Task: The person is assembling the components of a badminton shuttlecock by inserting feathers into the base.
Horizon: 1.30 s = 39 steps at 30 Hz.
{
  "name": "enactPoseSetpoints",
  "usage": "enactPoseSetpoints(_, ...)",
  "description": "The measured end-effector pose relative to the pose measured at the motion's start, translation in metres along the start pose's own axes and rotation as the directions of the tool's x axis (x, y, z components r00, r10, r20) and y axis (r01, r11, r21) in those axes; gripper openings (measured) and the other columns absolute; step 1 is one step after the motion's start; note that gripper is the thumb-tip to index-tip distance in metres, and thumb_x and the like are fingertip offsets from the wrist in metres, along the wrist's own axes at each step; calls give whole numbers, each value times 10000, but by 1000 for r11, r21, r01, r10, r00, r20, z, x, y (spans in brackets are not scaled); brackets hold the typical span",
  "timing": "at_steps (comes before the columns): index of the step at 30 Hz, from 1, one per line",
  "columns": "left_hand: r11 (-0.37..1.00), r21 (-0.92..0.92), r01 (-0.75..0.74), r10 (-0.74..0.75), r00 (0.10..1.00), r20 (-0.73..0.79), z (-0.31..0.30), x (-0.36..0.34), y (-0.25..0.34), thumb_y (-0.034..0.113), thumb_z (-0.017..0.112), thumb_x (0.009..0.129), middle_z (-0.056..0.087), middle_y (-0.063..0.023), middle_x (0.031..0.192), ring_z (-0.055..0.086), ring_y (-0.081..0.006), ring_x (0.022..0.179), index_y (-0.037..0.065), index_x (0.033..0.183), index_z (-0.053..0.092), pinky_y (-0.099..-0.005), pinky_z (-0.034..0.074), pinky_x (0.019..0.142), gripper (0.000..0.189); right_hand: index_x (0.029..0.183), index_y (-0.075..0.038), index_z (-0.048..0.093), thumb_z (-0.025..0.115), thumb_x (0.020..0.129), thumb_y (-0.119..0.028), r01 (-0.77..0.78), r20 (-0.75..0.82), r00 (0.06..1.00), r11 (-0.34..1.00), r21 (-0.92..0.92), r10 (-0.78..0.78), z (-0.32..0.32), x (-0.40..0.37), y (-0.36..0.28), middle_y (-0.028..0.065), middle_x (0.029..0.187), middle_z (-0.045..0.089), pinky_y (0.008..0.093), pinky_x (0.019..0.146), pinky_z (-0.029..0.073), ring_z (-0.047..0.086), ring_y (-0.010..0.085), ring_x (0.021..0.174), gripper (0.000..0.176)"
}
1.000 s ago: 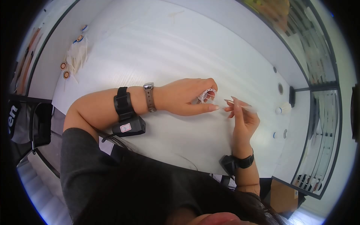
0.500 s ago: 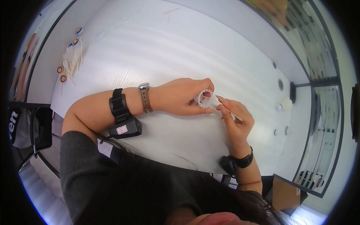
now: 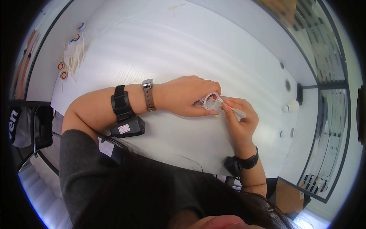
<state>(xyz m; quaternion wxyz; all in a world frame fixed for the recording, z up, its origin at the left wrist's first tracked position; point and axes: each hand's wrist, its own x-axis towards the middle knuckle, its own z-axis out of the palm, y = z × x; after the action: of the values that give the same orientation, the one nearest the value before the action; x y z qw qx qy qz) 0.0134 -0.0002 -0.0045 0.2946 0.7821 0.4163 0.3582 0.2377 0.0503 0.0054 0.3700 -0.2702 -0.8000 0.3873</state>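
Over the white table, my left hand (image 3: pixel 187 96) is closed around a white shuttlecock skirt frame (image 3: pixel 212 100), whose round rim with small holes faces up at the right of the fingers. My right hand (image 3: pixel 242 116) pinches a white feather (image 3: pixel 238 113) between thumb and fingers. The feather's thin shaft points toward the frame and its tip overlaps the rim in this view. Both hands are close together near the middle of the table. Part of the frame is hidden inside my left hand.
Several cork shuttlecock heads (image 3: pixel 63 75) and a bunch of thin feather shafts (image 3: pixel 73 57) lie at the table's left. A white shuttlecock (image 3: pixel 291 107) rests at the right, with a small blue-and-white piece (image 3: pixel 282 134) nearer me. Low partitions (image 3: pixel 228 21) border the table.
The frame's rim has tilted and moved slightly right. In my right hand the feather has turned so its broad white vane shows more. My left hand keeps its grip.
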Motion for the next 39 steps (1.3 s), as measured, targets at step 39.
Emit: enactPoseSetpoints(39,992,96,-79,78,997,13,-2,-4,4,343,699,886,581,-90,793,566,-298,707,71,1006,525,-383,441,650,344,974,-58,698,746,704,22,464,112,882,806,-368,-457,-13,13,-9,71,870,700,311,590,519,661,226,687,287)
